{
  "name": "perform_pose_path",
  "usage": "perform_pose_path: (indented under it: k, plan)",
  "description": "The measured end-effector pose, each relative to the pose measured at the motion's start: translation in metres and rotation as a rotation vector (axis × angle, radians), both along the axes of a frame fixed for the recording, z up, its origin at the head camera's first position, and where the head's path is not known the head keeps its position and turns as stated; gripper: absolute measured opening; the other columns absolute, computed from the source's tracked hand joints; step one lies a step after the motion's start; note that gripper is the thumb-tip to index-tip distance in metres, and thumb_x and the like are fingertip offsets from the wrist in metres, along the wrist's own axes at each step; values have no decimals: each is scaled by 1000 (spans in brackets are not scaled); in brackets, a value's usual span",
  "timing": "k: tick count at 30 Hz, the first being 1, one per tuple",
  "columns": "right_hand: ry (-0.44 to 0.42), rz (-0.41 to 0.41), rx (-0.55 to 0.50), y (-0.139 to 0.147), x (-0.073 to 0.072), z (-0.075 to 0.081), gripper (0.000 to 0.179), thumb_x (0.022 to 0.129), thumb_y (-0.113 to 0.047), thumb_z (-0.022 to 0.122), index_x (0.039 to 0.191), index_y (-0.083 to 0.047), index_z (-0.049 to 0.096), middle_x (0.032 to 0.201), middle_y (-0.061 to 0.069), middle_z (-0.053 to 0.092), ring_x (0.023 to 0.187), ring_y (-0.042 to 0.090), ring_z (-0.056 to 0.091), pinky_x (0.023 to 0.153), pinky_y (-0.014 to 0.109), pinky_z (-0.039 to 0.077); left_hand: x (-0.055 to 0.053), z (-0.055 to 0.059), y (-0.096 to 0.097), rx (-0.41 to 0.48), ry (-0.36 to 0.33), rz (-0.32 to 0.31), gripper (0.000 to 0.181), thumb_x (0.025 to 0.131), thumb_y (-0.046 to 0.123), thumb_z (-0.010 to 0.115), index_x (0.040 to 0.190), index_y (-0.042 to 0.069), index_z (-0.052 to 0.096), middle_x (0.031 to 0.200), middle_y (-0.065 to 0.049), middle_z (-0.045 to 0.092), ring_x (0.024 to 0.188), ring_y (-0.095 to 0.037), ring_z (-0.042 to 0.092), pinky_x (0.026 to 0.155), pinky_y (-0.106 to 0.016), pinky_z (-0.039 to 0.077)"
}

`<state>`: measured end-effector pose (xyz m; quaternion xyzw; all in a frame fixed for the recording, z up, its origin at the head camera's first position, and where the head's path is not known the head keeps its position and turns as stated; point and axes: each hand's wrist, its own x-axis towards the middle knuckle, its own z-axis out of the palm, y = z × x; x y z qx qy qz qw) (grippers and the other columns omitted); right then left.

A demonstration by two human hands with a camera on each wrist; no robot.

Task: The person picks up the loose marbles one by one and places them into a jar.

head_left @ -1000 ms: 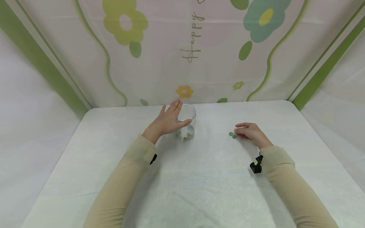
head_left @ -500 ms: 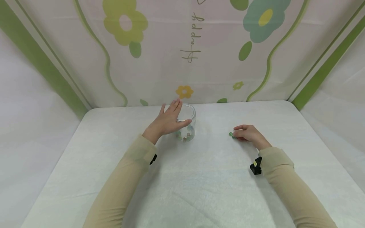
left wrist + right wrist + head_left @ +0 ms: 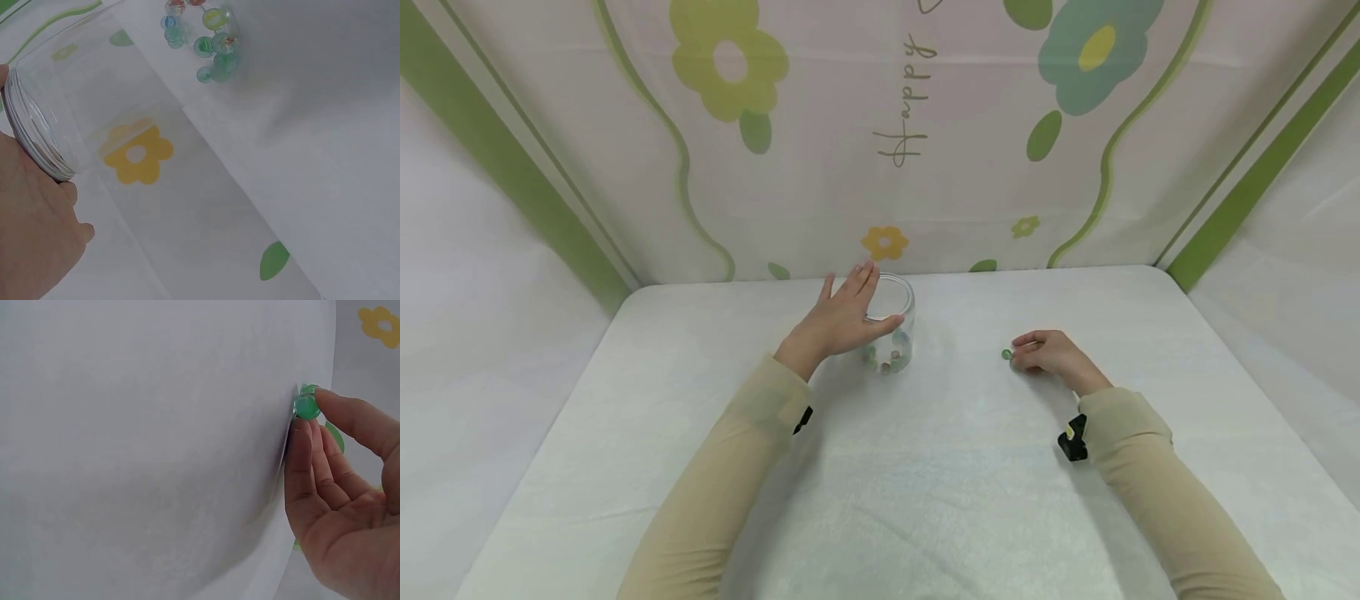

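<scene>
In the head view my left hand (image 3: 842, 321) lies at the rim of a clear glass jar (image 3: 907, 321), fingers straight and thumb stretched across the near side. Several coloured marbles (image 3: 223, 44) lie at the bottom of the jar, most of them green or teal in the left wrist view. Farther right on the table, my right hand (image 3: 1054, 353) pinches a green marble (image 3: 307, 407) between thumb and index finger, close to the cloth. Just left of those fingertips sits another green marble (image 3: 1007, 354). The pinched one is hidden by the fingers in the head view.
White cloth covers the table (image 3: 880, 500). A printed curtain (image 3: 820, 167) with flowers hangs right behind the jar, and pale side walls (image 3: 490, 275) flank the table. A small black camera (image 3: 1073, 437) is strapped at the right wrist.
My right hand has moved slightly left and down onto the nearer of two green marbles, and its fingers have closed on it. The left hand and jar stay in place.
</scene>
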<state>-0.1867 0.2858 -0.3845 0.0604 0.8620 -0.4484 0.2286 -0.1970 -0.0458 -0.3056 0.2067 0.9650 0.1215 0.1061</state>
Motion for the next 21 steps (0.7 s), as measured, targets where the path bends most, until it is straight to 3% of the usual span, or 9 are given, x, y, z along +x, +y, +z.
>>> perform_pose_path:
  k: [8, 21]
  plan:
    - [19, -4, -16, -2, 2, 3, 50, 88, -12, 66, 131, 7, 48, 84, -10, 62, 74, 1, 55, 70, 20, 47, 0, 1, -1, -4, -6, 1, 90, 93, 65, 36, 154, 9, -1, 163, -4, -6, 152, -20, -5, 120, -52, -8]
    - [4, -44, 13, 2, -1, 7, 53, 91, -18, 63, 137, 2, 46, 96, -7, 64, 81, 1, 56, 80, 22, 48, -5, 5, -2, -7, 15, 10, 91, 90, 65, 43, 155, 9, 13, 163, -7, 1, 152, -23, -2, 120, -54, -5]
